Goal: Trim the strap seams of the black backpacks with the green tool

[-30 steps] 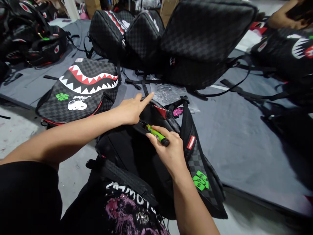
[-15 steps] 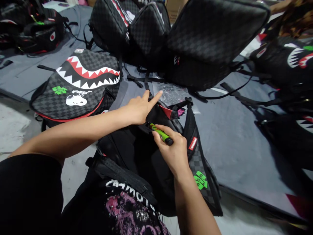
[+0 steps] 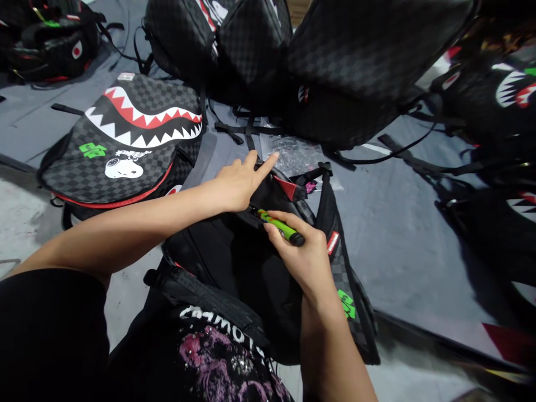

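A black backpack lies in front of me against my front, its lining or back side up. My right hand is closed around a green pen-shaped tool with a black end. The tool's dark tip points up and left at the bag, close by my left wrist; its exact kind is unclear. My left hand lies on the bag's upper edge with fingers stretched out and apart, its thumb hidden. A red piece of fabric shows beside its fingertips.
A checkered backpack with shark teeth lies at the left. Several dark backpacks stand across the back, others at the right. A clear plastic bag lies on the grey cloth-covered table.
My right hand and the green tool have shifted slightly right and down. My left hand stays nearly in place. The view has tilted a little.
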Demonstrator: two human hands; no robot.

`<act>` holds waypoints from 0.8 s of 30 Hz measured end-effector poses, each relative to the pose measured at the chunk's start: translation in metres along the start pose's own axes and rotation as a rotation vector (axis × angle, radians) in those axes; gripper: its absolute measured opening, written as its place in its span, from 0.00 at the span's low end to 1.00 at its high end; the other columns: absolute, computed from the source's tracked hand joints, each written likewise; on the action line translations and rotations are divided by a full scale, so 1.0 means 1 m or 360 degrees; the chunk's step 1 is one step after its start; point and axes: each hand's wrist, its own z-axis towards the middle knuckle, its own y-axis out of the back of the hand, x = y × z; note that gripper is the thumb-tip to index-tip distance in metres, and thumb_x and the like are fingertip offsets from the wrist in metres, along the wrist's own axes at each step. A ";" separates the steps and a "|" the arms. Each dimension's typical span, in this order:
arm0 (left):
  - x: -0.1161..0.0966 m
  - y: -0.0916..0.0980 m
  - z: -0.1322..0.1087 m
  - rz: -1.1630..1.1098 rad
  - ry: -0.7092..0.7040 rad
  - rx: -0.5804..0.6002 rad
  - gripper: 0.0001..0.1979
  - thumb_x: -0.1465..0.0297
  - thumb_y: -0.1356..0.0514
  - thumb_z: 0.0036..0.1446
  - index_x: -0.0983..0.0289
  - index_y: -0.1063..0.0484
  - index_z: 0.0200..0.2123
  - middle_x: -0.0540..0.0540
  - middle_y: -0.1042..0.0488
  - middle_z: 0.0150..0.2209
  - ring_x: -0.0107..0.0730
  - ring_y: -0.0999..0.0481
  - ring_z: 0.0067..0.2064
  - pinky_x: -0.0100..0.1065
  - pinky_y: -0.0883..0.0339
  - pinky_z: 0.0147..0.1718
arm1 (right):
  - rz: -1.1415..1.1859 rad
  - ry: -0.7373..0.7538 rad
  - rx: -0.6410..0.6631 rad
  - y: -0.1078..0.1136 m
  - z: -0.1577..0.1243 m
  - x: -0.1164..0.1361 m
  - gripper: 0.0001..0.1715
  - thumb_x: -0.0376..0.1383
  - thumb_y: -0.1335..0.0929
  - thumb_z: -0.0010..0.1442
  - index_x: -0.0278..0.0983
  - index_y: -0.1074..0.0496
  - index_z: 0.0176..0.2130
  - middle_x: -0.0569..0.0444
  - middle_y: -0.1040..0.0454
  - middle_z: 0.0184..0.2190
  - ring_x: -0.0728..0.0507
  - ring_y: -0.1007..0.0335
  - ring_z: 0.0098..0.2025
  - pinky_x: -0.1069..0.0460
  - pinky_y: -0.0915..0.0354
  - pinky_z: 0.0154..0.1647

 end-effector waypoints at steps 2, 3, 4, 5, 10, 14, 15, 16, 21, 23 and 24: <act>0.000 0.000 0.001 -0.0008 0.0010 0.0010 0.53 0.74 0.39 0.55 0.54 0.73 0.72 0.68 0.59 0.72 0.55 0.35 0.62 0.46 0.32 0.52 | 0.0050 -0.0007 0.0015 0.000 0.002 0.002 0.13 0.39 0.30 0.59 0.38 0.20 0.44 0.51 0.17 0.41 0.41 0.20 0.41 0.48 0.27 0.44; 0.000 0.000 0.002 -0.0007 0.0016 0.0010 0.53 0.74 0.39 0.55 0.54 0.73 0.72 0.68 0.59 0.72 0.55 0.34 0.62 0.45 0.32 0.52 | 0.0059 -0.0007 0.0017 0.000 0.003 0.002 0.13 0.38 0.30 0.59 0.38 0.20 0.43 0.51 0.17 0.41 0.41 0.20 0.41 0.48 0.27 0.44; -0.001 0.000 0.002 -0.0003 0.0021 0.0006 0.53 0.74 0.39 0.55 0.54 0.73 0.72 0.68 0.58 0.72 0.55 0.34 0.61 0.45 0.32 0.52 | 0.0061 -0.0009 0.0024 0.000 0.004 0.002 0.12 0.38 0.30 0.59 0.38 0.20 0.43 0.51 0.17 0.41 0.41 0.20 0.41 0.49 0.27 0.44; -0.001 -0.001 0.002 0.0002 0.0022 0.0001 0.52 0.74 0.39 0.56 0.55 0.72 0.72 0.68 0.57 0.72 0.54 0.34 0.61 0.45 0.32 0.52 | 0.0060 -0.0017 0.0037 0.000 0.005 0.002 0.12 0.38 0.30 0.59 0.38 0.20 0.43 0.52 0.17 0.40 0.41 0.20 0.41 0.49 0.27 0.44; -0.001 -0.003 0.003 0.0013 -0.0005 -0.0050 0.51 0.75 0.39 0.56 0.58 0.70 0.73 0.69 0.51 0.69 0.53 0.32 0.59 0.43 0.33 0.52 | 0.0069 -0.0039 0.0042 0.000 0.005 0.001 0.12 0.38 0.30 0.60 0.38 0.20 0.44 0.52 0.17 0.41 0.42 0.20 0.41 0.50 0.27 0.44; 0.000 -0.005 0.004 0.0005 0.0008 -0.0039 0.51 0.74 0.39 0.56 0.58 0.70 0.73 0.69 0.52 0.69 0.55 0.33 0.60 0.43 0.33 0.52 | 0.0015 -0.0014 0.0050 -0.001 0.006 0.003 0.12 0.37 0.30 0.60 0.39 0.20 0.44 0.52 0.17 0.40 0.42 0.19 0.40 0.50 0.27 0.42; -0.001 -0.005 0.005 0.0008 0.0005 -0.0033 0.51 0.74 0.39 0.56 0.58 0.70 0.73 0.69 0.52 0.69 0.55 0.33 0.60 0.44 0.33 0.52 | 0.0000 -0.0016 0.0044 -0.001 0.007 0.003 0.12 0.37 0.30 0.60 0.39 0.20 0.44 0.52 0.17 0.40 0.42 0.19 0.40 0.50 0.27 0.42; -0.001 -0.005 0.005 0.0011 0.0003 -0.0028 0.51 0.75 0.39 0.56 0.58 0.71 0.73 0.70 0.52 0.69 0.55 0.34 0.60 0.44 0.33 0.52 | -0.0001 -0.0012 0.0035 -0.001 0.007 0.004 0.12 0.37 0.30 0.60 0.39 0.20 0.44 0.52 0.17 0.40 0.42 0.19 0.40 0.50 0.27 0.43; -0.001 -0.004 0.006 0.0015 0.0022 -0.0010 0.51 0.74 0.40 0.56 0.57 0.70 0.73 0.69 0.51 0.69 0.55 0.34 0.60 0.45 0.32 0.52 | 0.0008 0.0014 0.0074 -0.004 0.009 0.007 0.14 0.37 0.30 0.60 0.39 0.21 0.46 0.53 0.17 0.42 0.41 0.19 0.42 0.49 0.26 0.44; -0.001 -0.004 0.007 0.0012 0.0008 -0.0010 0.50 0.74 0.40 0.56 0.58 0.70 0.73 0.70 0.51 0.69 0.55 0.34 0.60 0.45 0.32 0.51 | -0.0031 0.0024 0.0065 -0.004 0.009 0.008 0.14 0.37 0.30 0.60 0.40 0.21 0.46 0.53 0.17 0.42 0.41 0.19 0.42 0.49 0.27 0.44; -0.001 -0.004 0.007 0.0011 -0.0001 -0.0012 0.50 0.75 0.40 0.56 0.59 0.70 0.73 0.71 0.52 0.69 0.56 0.34 0.60 0.45 0.32 0.51 | -0.0034 0.0034 0.0060 -0.004 0.009 0.008 0.14 0.37 0.30 0.60 0.40 0.21 0.46 0.53 0.17 0.43 0.41 0.19 0.42 0.49 0.27 0.44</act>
